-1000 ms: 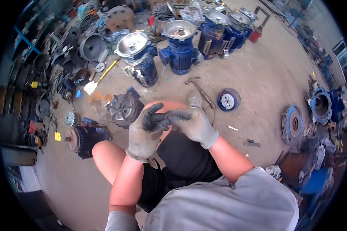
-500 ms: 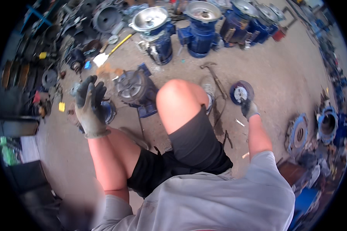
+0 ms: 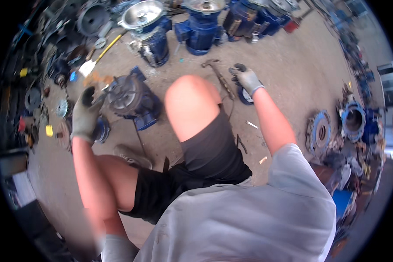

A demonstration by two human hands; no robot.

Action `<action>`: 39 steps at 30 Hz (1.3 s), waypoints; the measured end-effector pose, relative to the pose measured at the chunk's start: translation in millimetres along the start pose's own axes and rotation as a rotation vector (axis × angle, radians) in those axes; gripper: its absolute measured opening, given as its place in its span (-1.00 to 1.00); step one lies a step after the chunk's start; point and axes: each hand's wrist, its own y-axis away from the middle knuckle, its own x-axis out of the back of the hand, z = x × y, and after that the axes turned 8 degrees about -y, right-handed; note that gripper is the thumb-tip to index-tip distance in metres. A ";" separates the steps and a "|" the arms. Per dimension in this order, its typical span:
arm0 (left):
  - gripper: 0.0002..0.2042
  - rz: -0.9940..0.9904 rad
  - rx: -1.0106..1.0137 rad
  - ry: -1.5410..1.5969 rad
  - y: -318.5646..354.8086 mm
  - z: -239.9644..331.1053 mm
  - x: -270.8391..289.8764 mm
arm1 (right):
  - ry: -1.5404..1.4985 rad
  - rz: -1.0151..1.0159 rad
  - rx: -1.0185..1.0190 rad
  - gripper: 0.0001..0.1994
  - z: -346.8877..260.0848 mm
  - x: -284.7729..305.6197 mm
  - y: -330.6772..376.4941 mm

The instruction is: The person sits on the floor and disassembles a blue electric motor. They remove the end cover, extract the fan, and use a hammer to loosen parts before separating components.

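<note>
Your hands, joined in front of the knee a second ago, are now spread wide. Your left hand (image 3: pixel 85 114), in a grey work glove, has gone out to the left and sits up against the dark round finned end of the blue electric motor (image 3: pixel 125 97) lying on the concrete floor (image 3: pixel 288 65); fingers look curled near the motor's rim, but whether they grip it or only touch it, you cannot tell. Just below that hand sits a small blue round part (image 3: pixel 101 129), touching or nearly touching the wrist.

Your right hand (image 3: pixel 246 78), also gloved, has dropped onto the round blue-and-white disc cover (image 3: pixel 245 97) on the floor to the right of your bare knee (image 3: pixel 191 105). Fingers spread, pressing down on top of the disc rather than clamped around it. So work has shifted from the gloves to the parts: one hand on the motor, one on the cover.

Just left of the right hand: a steel claw hammer (image 3: pixel 217 75) flat on the floor, between hand and knee. Beyond the left hand, a yellow-handled trowel-like tool (image 3: pixel 99 56). Further ahead, a row of upright blue motors (image 3: pixel 201 26) with shiny metal caps. Well to the right of the right hand, blue ring-shaped housings (image 3: pixel 321 131). Left of the left hand, a dark pile of scrap parts (image 3: pixel 35 87).

Your raised knee stands between the two hands and blocks a straight path from disc to motor; the hammer is also in that line.
</note>
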 end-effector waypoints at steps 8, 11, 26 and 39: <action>-0.59 0.183 0.064 0.304 65.9 22.5 45.9 | 0.490 0.107 -0.097 -0.61 274.2 47.4 -18.4; -0.67 0.308 -0.037 0.453 57.3 -4.4 72.8 | 0.755 0.154 0.114 -0.59 324.7 35.5 -11.2; -0.74 0.553 0.139 0.658 90.5 -7.8 85.2 | 1.032 0.406 -0.839 -0.06 413.5 -100.9 23.5; -0.81 0.381 0.114 0.567 95.3 32.2 63.6 | 1.133 -0.258 -0.731 -0.41 456.5 -80.2 -5.3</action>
